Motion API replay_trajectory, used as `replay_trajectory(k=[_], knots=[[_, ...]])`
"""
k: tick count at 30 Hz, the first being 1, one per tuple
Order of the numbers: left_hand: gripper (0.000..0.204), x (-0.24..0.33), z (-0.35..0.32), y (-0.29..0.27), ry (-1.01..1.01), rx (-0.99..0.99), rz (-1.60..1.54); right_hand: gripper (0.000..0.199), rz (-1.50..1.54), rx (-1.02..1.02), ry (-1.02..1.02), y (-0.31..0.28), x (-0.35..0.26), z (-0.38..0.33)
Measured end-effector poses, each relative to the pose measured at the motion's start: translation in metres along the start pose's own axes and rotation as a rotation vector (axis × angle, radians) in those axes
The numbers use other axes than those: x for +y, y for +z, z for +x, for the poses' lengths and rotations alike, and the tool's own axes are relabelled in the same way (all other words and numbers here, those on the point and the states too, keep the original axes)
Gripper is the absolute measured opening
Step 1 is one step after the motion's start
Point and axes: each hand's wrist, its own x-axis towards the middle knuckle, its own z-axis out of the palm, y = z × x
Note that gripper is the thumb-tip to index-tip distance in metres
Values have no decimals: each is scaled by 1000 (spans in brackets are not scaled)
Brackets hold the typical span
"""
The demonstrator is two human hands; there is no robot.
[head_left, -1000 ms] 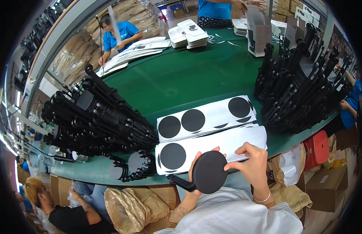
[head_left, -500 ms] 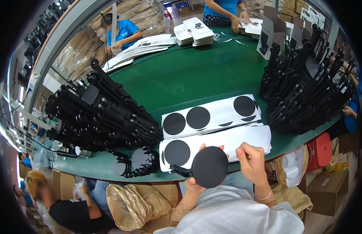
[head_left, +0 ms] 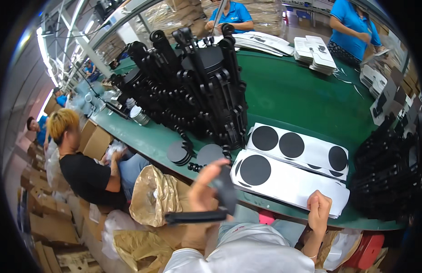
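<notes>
My left hand (head_left: 203, 189) is raised at the table's near edge and grips a black part with a long flat handle (head_left: 197, 216) and a round disc end, blurred by motion. My right hand (head_left: 319, 211) rests with curled fingers on the near edge of a white backing sheet (head_left: 290, 184) that carries one black round pad. A second white sheet (head_left: 306, 157) with three black round pads lies just behind it. A few loose black discs (head_left: 179, 152) sit on the green table (head_left: 302, 98) beside a big heap of black plastic frames (head_left: 193, 86).
Another heap of black parts (head_left: 388, 168) fills the right side of the table. A person in a black shirt (head_left: 86, 175) sits at the left among brown bags and cardboard boxes. Two people in blue shirts stand at the far side with stacks of white sheets (head_left: 315, 52).
The view has swung left. My left hand lifted the black disc part off the sheet and turned it toward the left. My right hand stayed on the white sheet's edge.
</notes>
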Motion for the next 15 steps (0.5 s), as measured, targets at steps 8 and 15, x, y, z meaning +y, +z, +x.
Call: replay_trajectory(k=[8,15], knots=[[93,5,89,-110,-190,-96,750,35,-161,90,101,3,31,2],[92,-18,111,-102,-279,-195,1093,35,-260,183,93,11,53,1]])
